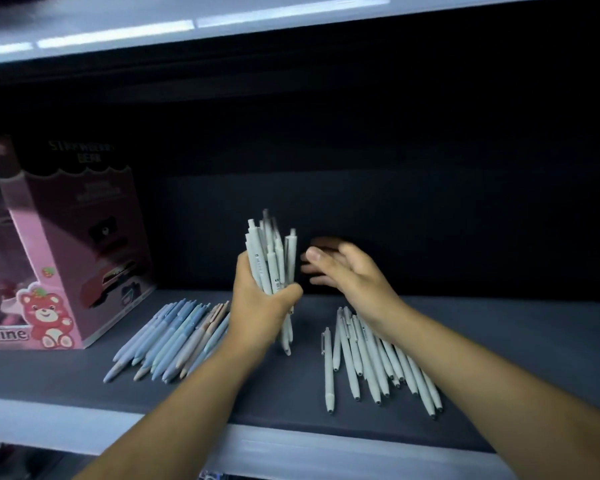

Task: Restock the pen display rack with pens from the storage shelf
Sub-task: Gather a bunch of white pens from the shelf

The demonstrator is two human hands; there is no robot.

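Note:
My left hand (258, 306) grips a bundle of white pens (272, 258) upright over the dark storage shelf (284, 396). Their tips hang just above the shelf surface. My right hand (343, 271) hovers just right of the bundle with its fingers spread and blurred, holding nothing. Under my right wrist lies a fan of several loose white pens (371, 365). Left of my left forearm sits a pile of pastel blue and beige pens (174, 337). The display rack is not in view.
A pink cardboard box with a strawberry bear picture (66, 258) stands at the shelf's left end. Another shelf board (187, 26) hangs close overhead. The shelf's pale front edge (84, 424) runs across below my forearms. The back of the shelf is dark.

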